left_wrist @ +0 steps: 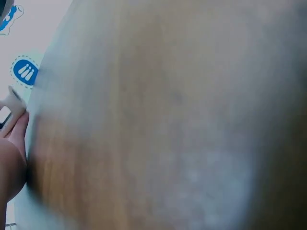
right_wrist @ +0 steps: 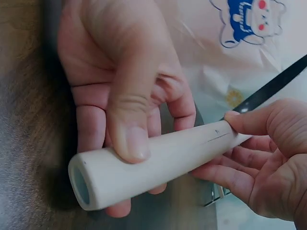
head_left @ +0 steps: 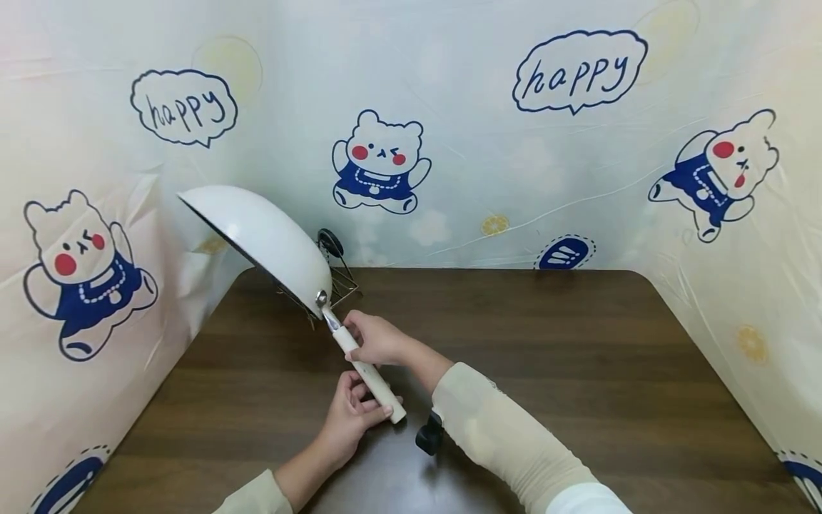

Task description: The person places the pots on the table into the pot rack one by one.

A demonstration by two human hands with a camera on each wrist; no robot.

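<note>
A white wok-shaped pan (head_left: 263, 232) with a dark rim is tilted on edge in the head view, its outer side showing and its inside hidden. From its metal joint a cream handle (head_left: 379, 385) slants down to the right. My left hand (head_left: 347, 414) grips the handle near its free end; in the right wrist view its thumb (right_wrist: 134, 141) lies on top and fingers reach underneath. Closer to the pan, my right hand (head_left: 379, 339) pinches the handle between thumb and fingers (right_wrist: 220, 177). The left wrist view is mostly blurred tabletop.
Behind and beneath the pan stands a thin wire rack (head_left: 347, 282) with a black round piece (head_left: 330, 243) on top, partly hidden. The brown wooden table (head_left: 546, 343) meets a cartoon-printed curtain (head_left: 449, 157) at the back and sides. A black device (head_left: 429, 435) hangs by the right sleeve.
</note>
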